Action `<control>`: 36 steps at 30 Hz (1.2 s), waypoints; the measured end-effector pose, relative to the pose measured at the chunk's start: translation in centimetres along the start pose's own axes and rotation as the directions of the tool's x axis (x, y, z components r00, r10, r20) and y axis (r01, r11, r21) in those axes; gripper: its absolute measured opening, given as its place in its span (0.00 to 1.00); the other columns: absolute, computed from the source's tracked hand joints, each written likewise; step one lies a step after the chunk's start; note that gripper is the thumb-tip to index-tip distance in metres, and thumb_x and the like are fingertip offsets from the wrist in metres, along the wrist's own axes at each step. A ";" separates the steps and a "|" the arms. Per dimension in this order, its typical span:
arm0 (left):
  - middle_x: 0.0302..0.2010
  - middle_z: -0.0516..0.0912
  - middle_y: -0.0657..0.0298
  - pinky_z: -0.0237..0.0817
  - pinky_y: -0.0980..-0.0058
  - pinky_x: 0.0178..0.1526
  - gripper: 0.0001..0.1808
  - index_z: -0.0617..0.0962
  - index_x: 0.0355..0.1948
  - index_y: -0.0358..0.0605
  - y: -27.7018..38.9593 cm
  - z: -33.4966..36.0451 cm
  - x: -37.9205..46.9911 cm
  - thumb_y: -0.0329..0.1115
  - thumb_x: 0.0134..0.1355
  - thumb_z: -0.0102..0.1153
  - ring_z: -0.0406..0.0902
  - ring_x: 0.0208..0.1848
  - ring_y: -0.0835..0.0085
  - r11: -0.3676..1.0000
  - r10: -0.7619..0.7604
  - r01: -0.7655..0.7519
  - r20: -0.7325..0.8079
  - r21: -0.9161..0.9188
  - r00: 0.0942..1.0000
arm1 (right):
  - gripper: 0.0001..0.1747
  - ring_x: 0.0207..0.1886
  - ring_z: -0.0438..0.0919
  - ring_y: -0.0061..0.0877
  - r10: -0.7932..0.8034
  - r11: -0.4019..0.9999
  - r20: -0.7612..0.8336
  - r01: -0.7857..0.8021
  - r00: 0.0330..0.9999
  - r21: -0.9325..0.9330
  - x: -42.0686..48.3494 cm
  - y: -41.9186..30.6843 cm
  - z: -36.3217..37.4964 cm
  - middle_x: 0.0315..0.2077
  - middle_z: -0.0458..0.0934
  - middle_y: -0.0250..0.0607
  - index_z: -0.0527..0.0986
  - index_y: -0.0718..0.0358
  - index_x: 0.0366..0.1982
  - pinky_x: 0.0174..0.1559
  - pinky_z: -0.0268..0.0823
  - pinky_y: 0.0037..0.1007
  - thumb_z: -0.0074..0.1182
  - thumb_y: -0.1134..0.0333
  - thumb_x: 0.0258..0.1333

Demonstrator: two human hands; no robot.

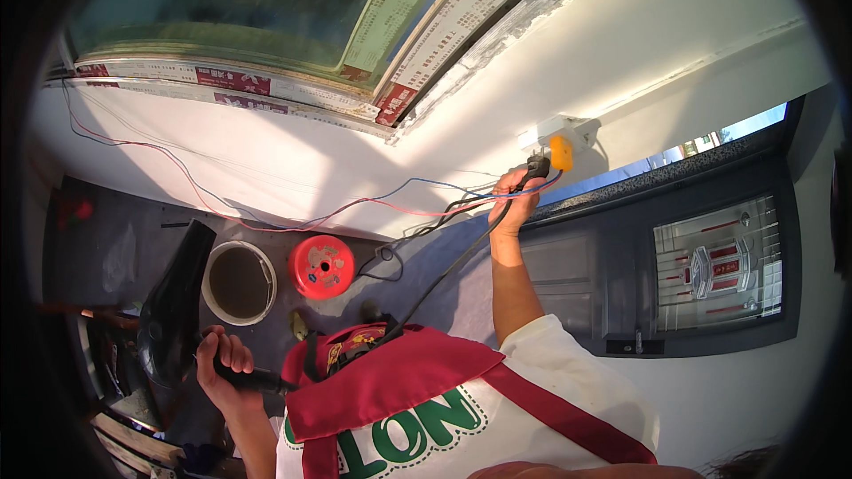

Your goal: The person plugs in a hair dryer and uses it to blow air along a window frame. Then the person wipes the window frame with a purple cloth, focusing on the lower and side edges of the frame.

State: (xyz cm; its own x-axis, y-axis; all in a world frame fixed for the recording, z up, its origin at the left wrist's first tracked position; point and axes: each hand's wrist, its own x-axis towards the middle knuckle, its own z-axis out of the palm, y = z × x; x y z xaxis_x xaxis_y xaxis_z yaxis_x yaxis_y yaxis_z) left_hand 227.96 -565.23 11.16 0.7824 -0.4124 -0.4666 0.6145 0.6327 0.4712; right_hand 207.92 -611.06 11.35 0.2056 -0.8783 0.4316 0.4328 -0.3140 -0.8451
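My left hand (225,362) grips the handle of a black hair dryer (174,306), whose nozzle points up and away. Higher up at the wall, my right hand (516,199) closes around a black plug (536,167) and its cable. The plug's prongs show, just short of a white socket block (547,133) on the wall. An orange plug (561,153) sits at that block, with red and blue wires (413,181) running from it across my right hand to the left. The dryer's black cord (442,274) hangs between my right hand and my red apron.
On the floor by the wall stand a whitish bucket (271,299) and a round red stool (321,254). A window frame (299,96) bearing printed film is above. A dark door (592,273) with a glass pane is at right. Wooden slats (126,442) lie lower left.
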 end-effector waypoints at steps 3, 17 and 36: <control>0.18 0.61 0.70 0.57 0.80 0.18 0.07 0.75 0.38 0.37 0.2 -0.1 0.3 0.31 0.66 0.51 0.60 0.17 0.80 1.000 0.008 -0.008 -0.019 0.022 1.000 | 0.28 0.17 0.58 0.18 -0.010 1.000 0.016 0.009 1.000 0.030 -0.1 -0.2 0.5 0.16 0.58 0.28 0.64 0.56 0.23 0.20 0.49 0.23 0.48 0.41 0.67; 0.18 0.62 0.70 0.58 0.79 0.18 0.08 0.76 0.38 0.37 0.4 0.4 1.7 0.32 0.67 0.51 0.60 0.18 0.81 0.998 -0.022 0.023 -0.005 0.062 1.000 | 0.28 0.15 0.58 0.18 0.041 0.999 -0.020 -0.041 0.999 -0.003 0.1 -1.1 0.6 0.15 0.60 0.29 0.64 0.57 0.24 0.18 0.48 0.23 0.50 0.41 0.66; 0.18 0.61 0.70 0.57 0.79 0.18 0.08 0.75 0.38 0.37 1.2 3.6 3.2 0.31 0.67 0.49 0.59 0.17 0.80 0.988 -0.046 0.030 0.098 0.153 0.994 | 0.35 0.13 0.61 0.19 0.287 0.926 0.010 -0.275 0.958 -0.259 0.6 -5.7 1.4 0.13 0.63 0.32 0.65 0.57 0.25 0.15 0.50 0.24 0.41 0.30 0.62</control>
State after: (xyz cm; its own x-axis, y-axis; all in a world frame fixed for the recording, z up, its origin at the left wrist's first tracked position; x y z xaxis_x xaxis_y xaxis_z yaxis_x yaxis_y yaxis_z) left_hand 231.59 -568.17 12.96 0.7597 -0.5030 -0.4121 0.6461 0.5123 0.5658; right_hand 206.84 -609.30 16.88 0.3297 -0.9280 0.1735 0.1167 -0.1423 -0.9829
